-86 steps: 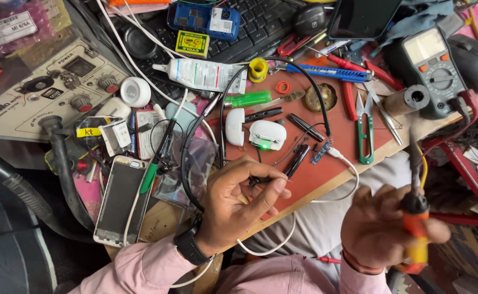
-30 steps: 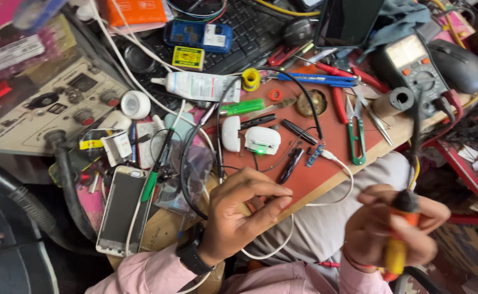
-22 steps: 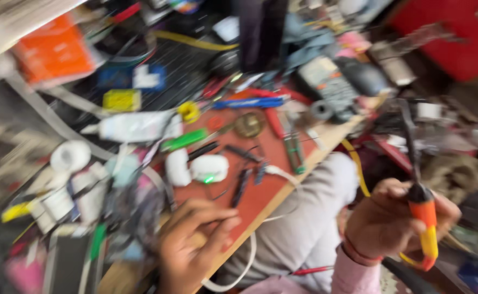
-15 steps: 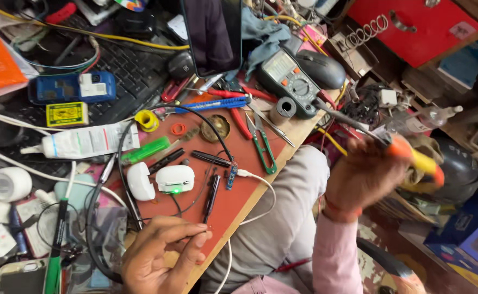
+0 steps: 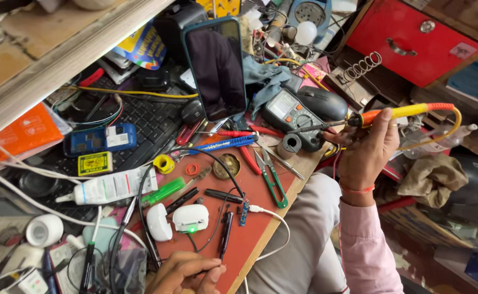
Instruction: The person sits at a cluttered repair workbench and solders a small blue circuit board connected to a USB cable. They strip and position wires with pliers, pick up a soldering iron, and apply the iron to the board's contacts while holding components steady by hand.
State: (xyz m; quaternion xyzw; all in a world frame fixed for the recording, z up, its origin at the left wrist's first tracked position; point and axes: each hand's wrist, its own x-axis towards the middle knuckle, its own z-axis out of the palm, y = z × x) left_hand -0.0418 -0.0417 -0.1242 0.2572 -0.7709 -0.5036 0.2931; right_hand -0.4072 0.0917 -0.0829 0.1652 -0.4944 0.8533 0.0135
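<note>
A: Item one, from my remote seat: right hand (image 5: 367, 149) wrapped tight around the soldering iron (image 5: 396, 113), held out over the bench edge beside the multimeter (image 5: 292, 112).

B: Risk?

A: I judge its tip could scorch that meter or the cloth (image 5: 266, 81).

B: Item two?

A: Left hand (image 5: 187, 274), fingers pinched together near the dark pen-like tool (image 5: 226, 234); frame cuts it, contents unclear.

Your bench, laid out around the mat (image 5: 233, 239)

On it, the earbud case (image 5: 190, 218) lies left of the small circuit board (image 5: 244, 212); your snips (image 5: 271, 177) lie right, the multimeter (image 5: 293, 114) behind them, the upright phone (image 5: 216, 68) further left.
</note>
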